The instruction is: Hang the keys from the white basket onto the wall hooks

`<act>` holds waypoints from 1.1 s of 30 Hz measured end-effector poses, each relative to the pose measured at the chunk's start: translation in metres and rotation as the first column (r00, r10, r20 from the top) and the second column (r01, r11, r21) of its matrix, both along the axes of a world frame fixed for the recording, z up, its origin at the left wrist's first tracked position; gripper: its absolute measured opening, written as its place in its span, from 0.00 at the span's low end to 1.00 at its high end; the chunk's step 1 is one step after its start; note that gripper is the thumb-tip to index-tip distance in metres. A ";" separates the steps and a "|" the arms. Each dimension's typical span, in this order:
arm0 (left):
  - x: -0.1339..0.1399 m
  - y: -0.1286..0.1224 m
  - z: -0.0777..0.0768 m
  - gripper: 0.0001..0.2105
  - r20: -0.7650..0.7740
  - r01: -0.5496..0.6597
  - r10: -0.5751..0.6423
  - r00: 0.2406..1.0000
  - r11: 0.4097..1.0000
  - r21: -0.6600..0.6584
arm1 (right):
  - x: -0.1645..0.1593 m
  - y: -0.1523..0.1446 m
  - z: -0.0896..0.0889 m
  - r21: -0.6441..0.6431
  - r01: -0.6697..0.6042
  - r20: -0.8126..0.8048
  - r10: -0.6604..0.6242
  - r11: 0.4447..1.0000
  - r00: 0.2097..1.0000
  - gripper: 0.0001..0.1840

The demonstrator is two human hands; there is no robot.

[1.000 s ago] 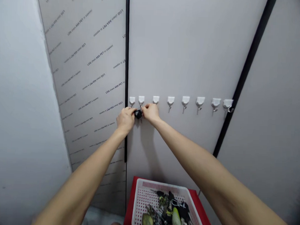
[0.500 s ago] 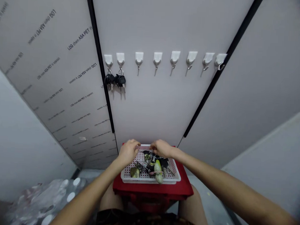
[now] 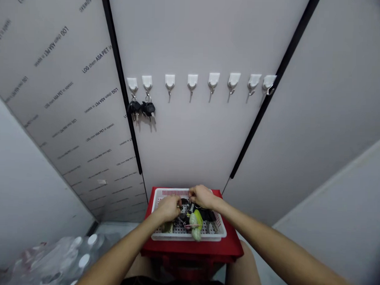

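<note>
I see the left hand and right hand, fingers curled, have shifted work from white square-backed hooks to the rectangular white plastic basket; I can't tell their grip.

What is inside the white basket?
The white basket holds a jumble of dark things and a yellow-green thing that overlaps its front rim. The left hand and right hand hide part; what lies under them or the jumble cannot be seen.

The basket is white, the keys black
</note>
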State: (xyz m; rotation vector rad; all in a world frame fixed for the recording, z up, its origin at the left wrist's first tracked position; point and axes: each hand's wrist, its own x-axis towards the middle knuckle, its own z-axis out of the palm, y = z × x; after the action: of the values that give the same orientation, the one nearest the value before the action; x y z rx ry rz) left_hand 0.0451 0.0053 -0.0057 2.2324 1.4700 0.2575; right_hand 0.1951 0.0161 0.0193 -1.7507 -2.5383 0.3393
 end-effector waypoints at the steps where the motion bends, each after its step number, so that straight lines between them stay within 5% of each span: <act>1: -0.003 0.001 0.004 0.10 0.029 -0.008 0.007 1.000 1.000 0.012 | 0.002 0.001 0.004 0.005 -0.013 -0.077 0.013 1.000 0.997 0.08; 5: -0.004 0.004 0.021 0.15 0.353 -0.018 -0.012 0.936 0.997 0.081 | -0.002 0.006 0.025 -0.113 -0.015 -0.528 -0.047 0.993 0.848 0.07; 10: 0.003 0.004 0.043 0.12 0.763 0.080 -0.025 0.645 0.996 -0.035 | -0.020 0.008 0.060 -0.312 -0.046 -0.828 -0.248 0.949 0.504 0.08; 14: -0.003 0.008 0.070 0.11 0.896 0.087 0.120 0.427 0.981 -0.173 | -0.031 0.011 0.096 -0.268 -0.097 -0.901 -0.214 0.959 0.378 0.08; 20: -0.021 0.034 0.154 0.10 0.963 0.008 0.058 0.263 0.998 -0.062 | -0.057 0.033 0.177 0.048 0.008 -0.957 0.044 0.999 0.288 0.04; 25: -0.027 0.053 0.220 0.04 0.990 -0.059 0.017 0.142 0.998 -0.009 | -0.076 0.054 0.235 0.253 0.202 -0.951 0.204 0.946 0.233 0.05; 28: -0.025 0.062 0.234 0.01 0.989 -0.107 0.042 0.142 0.994 -0.026 | -0.080 0.066 0.246 0.258 0.297 -0.949 0.182 0.919 0.259 0.05; 33: -0.018 0.070 0.228 0.01 0.976 -0.130 0.096 0.194 0.989 -0.071 | -0.080 0.079 0.239 0.241 0.385 -0.922 0.086 0.891 0.378 0.05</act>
State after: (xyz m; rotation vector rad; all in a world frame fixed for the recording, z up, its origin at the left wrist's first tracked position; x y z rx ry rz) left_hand 0.0270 0.0752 0.2220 1.2870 0.7936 1.4714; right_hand 0.1147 0.0951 0.2587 -1.0783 -1.4304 0.5133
